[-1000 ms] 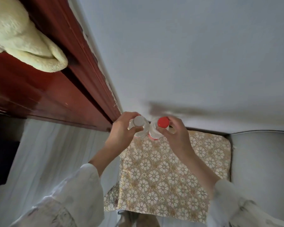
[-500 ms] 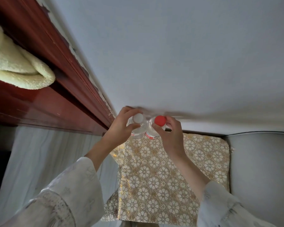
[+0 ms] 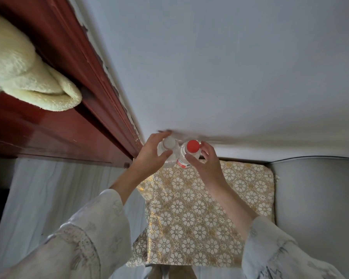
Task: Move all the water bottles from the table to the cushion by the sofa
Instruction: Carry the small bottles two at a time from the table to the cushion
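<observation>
Seen from above: two water bottles standing upright, side by side and touching, at the far edge of the gold floral cushion (image 3: 199,214), close to the pale wall (image 3: 210,67). Left hand (image 3: 152,156) wrapped around the white-capped bottle (image 3: 168,150), thumb and fingers curled at its shoulder just below the cap, grip grasping it. Right hand (image 3: 207,165) likewise curled around the red-capped bottle (image 3: 190,155), fingertips pinching near the neck, grip closed on it. Whether the bottle bases rested on the cushion or hung just above it could not be told. Grey sofa (image 3: 314,198) just beside the cushion's right edge. Dark red wooden frame (image 3: 73,97) off the cushion's far left corner, with a cream towel (image 3: 24,77) draped over it. Pale patterned sleeves (image 3: 85,234) on both forearms.
</observation>
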The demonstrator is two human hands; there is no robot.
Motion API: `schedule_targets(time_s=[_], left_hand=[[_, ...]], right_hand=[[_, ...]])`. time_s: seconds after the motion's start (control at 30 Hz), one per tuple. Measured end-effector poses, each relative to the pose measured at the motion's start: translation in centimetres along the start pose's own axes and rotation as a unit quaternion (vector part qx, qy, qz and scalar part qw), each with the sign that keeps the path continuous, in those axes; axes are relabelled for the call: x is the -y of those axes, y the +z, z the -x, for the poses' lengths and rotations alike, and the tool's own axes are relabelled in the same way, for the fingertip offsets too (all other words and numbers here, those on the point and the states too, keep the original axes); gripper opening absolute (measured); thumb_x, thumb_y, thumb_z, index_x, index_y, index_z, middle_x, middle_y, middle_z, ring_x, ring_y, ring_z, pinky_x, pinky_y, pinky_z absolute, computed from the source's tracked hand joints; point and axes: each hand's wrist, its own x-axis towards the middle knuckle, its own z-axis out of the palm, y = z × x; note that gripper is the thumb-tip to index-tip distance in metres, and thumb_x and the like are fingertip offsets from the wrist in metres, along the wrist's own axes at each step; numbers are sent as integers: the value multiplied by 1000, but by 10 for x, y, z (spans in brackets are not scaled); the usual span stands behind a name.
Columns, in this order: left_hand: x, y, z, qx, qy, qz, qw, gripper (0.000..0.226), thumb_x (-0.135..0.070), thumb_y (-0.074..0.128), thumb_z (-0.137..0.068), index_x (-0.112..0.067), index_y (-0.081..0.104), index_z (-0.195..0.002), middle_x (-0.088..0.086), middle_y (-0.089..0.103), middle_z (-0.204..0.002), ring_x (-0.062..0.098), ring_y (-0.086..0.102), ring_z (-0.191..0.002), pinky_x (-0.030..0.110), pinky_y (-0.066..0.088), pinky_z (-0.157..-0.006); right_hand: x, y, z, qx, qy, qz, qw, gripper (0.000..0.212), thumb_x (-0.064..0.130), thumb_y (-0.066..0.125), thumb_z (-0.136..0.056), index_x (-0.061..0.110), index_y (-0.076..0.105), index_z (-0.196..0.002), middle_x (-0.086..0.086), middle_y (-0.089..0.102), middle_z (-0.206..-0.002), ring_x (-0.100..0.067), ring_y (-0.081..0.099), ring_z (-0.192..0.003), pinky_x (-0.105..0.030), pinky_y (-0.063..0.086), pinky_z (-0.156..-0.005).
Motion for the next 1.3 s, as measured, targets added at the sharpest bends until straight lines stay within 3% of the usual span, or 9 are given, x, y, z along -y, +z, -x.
schedule_targets(time_s=[0.2,0.37,0.5,0.63,0.7,0.8,0.9,1.1,1.3], left_hand=[[-30,-20,40,-41,-16,-67,997,53,-19,57,-86,-18,37,-134,8,39,-139,18,42,-124,37,38,-104],[-76,-61,123,-65,-28,-47,996,40,-20,54,-88,-17,47,-128,4,56,-124,13,53,-109,27,40,-93],[-98,-91,198,-143,-50,16,988,29,-16,52,-89,-15,55,-118,-1,61,-109,15,58,-106,23,42,-89],[-107,-109,275,-265,-42,61,962,19,-15,52,-89,-21,58,-106,0,64,-101,16,62,-100,30,47,-91],[-110,-112,317,-331,-43,72,940,18,-17,52,-89,-19,59,-106,-4,65,-95,7,63,-91,25,49,-85],[-114,-104,383,-422,-52,110,898,17,-20,51,-90,-27,59,-103,-10,65,-92,-5,62,-81,14,48,-76],[-115,-86,451,-492,-82,128,857,17,-19,50,-91,-32,57,-98,-9,67,-93,-1,64,-81,16,49,-75],[-109,-41,600,-637,-144,150,742,18,-17,49,-90,-33,57,-94,-5,67,-90,-1,64,-77,32,49,-80],[-107,40,768,-753,-194,167,606,17,-14,50,-90,-19,59,-104,4,68,-95,11,65,-85,28,49,-79]], right_hand=[[48,-11,49,-12,-1,38,999,60,27,60,-84,18,31,-136,-5,39,-143,-21,39,-129,-37,32,-104],[105,-11,115,41,-61,76,994,35,32,55,-88,18,48,-120,1,55,-123,-13,53,-106,-19,43,-77],[144,2,169,124,-128,122,976,38,33,52,-89,16,49,-123,-1,59,-118,-10,57,-102,-28,47,-91],[176,23,213,235,-199,157,938,37,31,52,-89,17,50,-123,8,60,-108,5,55,-93,-4,44,-73],[187,36,232,287,-221,175,916,35,32,53,-89,19,51,-121,7,61,-109,3,56,-94,-1,43,-72],[192,55,267,353,-250,191,881,32,32,55,-87,22,55,-118,4,64,-110,-6,61,-99,-21,49,-88],[187,76,311,422,-266,200,843,27,30,57,-87,24,57,-113,2,66,-107,-10,63,-98,-36,50,-92],[154,128,436,573,-299,224,730,14,20,57,-87,24,59,-100,-5,68,-103,-18,63,-99,-38,49,-92],[89,158,602,699,-319,243,592,13,18,60,-85,30,59,-91,-6,69,-97,-22,65,-94,-40,52,-87]])
